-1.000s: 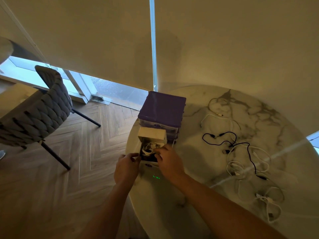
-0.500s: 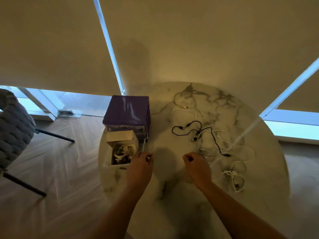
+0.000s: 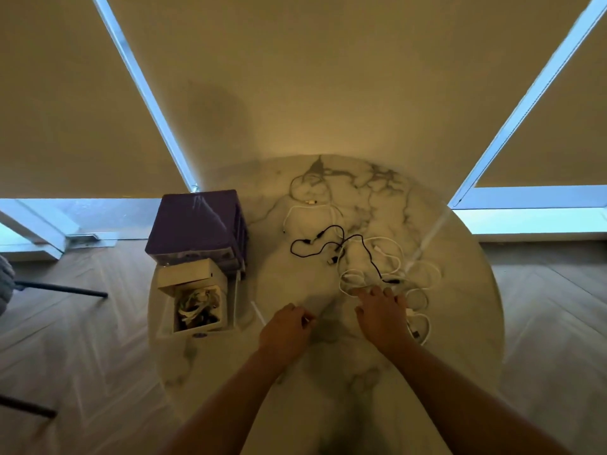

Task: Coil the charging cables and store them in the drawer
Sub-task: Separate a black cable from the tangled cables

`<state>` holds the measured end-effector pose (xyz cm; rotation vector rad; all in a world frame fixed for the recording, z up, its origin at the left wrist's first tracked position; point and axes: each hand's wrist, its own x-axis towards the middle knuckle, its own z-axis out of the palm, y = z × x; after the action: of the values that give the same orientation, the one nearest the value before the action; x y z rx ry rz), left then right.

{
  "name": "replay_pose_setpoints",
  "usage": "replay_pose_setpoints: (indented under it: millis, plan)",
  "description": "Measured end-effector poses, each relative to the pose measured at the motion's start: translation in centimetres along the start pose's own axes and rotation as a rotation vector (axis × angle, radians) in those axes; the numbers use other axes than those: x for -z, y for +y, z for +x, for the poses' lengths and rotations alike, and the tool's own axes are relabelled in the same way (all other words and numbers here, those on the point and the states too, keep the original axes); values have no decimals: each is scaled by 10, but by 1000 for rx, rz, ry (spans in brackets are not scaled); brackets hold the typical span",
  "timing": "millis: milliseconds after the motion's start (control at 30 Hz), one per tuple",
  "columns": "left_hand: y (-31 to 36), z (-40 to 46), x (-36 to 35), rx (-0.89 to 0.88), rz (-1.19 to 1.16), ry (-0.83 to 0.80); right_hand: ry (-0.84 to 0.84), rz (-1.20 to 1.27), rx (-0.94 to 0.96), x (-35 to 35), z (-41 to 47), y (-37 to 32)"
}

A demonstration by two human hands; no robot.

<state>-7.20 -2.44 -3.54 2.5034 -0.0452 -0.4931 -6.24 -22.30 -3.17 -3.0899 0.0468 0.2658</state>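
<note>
Our right hand (image 3: 381, 318) spreads relaxed fingers onto the white cables (image 3: 358, 279) at centre right; our left hand (image 3: 285, 330) curls loosely, pinching something small and white.

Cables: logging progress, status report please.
Right hand open, fingers on white cables. Left hand curled, contents unclear. Drawer open, coils inside. Black cable loose on table. Nothing blocking.

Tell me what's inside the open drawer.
The drawer holds a jumble of coiled white and dark cables. How many there are and what lies underneath them is hidden.
</note>
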Motion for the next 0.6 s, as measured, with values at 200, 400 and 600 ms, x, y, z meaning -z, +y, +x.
replay_pose_setpoints:
  millis: [200,400,600]
  plan:
    - [-8,2,2,22,-41,-13,85,-96,40,-4,0,-7]
    - [-15,-1,8,18,-69,13,108,-201,124,-13,-5,-18]
    - [-12,-3,8,7,-89,-5,42,-96,206,-9,-10,-26]
